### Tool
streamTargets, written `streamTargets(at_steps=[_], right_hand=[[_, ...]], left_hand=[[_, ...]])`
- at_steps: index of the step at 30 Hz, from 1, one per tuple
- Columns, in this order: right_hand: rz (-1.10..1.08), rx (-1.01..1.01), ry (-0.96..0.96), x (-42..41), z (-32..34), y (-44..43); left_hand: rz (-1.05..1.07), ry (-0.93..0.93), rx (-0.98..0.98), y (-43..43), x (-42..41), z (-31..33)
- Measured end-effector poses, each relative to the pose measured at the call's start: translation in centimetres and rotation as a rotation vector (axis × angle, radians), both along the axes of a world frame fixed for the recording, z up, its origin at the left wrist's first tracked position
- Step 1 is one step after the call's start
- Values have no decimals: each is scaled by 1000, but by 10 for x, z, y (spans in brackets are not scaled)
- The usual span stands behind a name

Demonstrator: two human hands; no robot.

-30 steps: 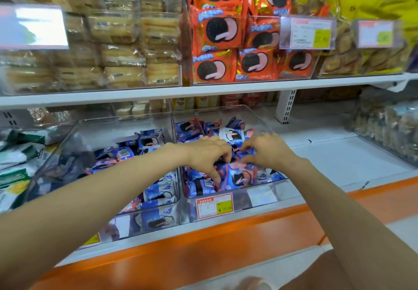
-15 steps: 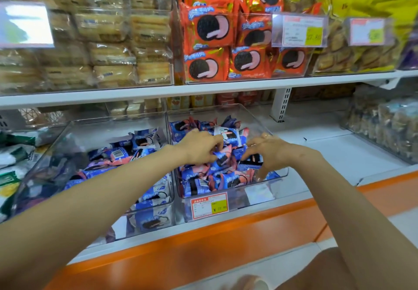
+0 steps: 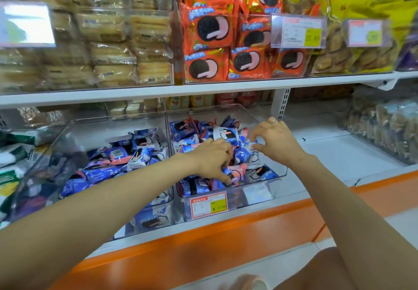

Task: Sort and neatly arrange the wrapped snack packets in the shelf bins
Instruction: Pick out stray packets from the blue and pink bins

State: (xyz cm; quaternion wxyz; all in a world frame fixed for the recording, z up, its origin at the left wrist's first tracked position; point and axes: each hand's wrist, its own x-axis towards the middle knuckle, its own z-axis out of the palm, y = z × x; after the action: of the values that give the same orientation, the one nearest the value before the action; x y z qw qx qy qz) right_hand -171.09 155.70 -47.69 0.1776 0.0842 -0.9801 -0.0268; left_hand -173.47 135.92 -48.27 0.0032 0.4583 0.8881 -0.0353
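In the right-hand clear bin (image 3: 255,196) on the lower shelf (image 3: 339,154), my left hand (image 3: 211,161) is sunk in the heap of blue packets (image 3: 228,135), fingers curled round some of them, thumb pressed on one near the front wall. My right hand (image 3: 274,141) hovers just beside it over the same heap, fingers bent and spread, thumb tip touching a packet; I cannot tell whether it pinches. The neighbouring bin (image 3: 45,165) holds more, loosely piled

White shop shelves (image 3: 339,154), orange front edge (image 3: 226,244), slotted white upright (image 3: 280,103), bright even light
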Motion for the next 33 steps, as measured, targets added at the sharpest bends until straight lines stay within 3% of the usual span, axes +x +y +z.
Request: streamTargets(at_steps=[8,12,18,26,33], right_hand=[[-121,-109,147,4,1,7],[-32,-134,45,5,3,0],[131,-350,98,7,17,-33],[409,-311,-12,6,23,-123],[455,-267,-94,-3,22,-178]], left_hand=[[231,112,36,-26,-22,11],[177,36,80,-28,-13,9],[157,86,406,-76,4,27],[480,16,572,-198,26,18],[691,286,571,-256,39,27]])
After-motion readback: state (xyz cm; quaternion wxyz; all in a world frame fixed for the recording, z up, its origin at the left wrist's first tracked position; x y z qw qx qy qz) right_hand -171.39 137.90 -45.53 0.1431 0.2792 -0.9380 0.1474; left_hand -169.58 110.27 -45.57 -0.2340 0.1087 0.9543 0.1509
